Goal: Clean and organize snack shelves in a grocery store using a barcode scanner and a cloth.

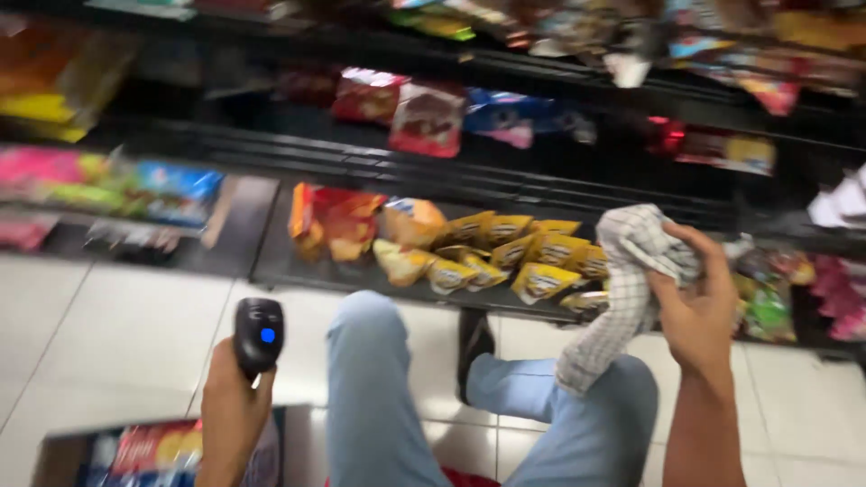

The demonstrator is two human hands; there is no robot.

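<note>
Head view, looking down: the left hand [233,410] is wrapped tight around a black handheld scanner [258,335], fingers fully curled on the grip, a small blue light glowing on its rounded head. It rides low at the left, just above the near corner of a cardboard box [56,455] stuffed with colourful packets. Over on the right, the right hand [696,307] is clenched on a checked cloth [631,289], soft white fabric with a dark grid, bunched up at the fingers and trailing down to the knee. The two hands sit well apart, with the person's legs in light blue jeans [374,397] between them, one knee raised and a dark shoe [473,343] planted on the pale, glossy floor tiles [126,334]. Straight ahead of the cloth, along the front edge of the lowest dark shelf [271,261], lies a heap of shiny yellow snack bags [532,257], crinkled and overlapping, with orange-red bags [336,221] toward the shelf's left end. Higher shelves carry red, blue and pink packets, all blurred.
</note>
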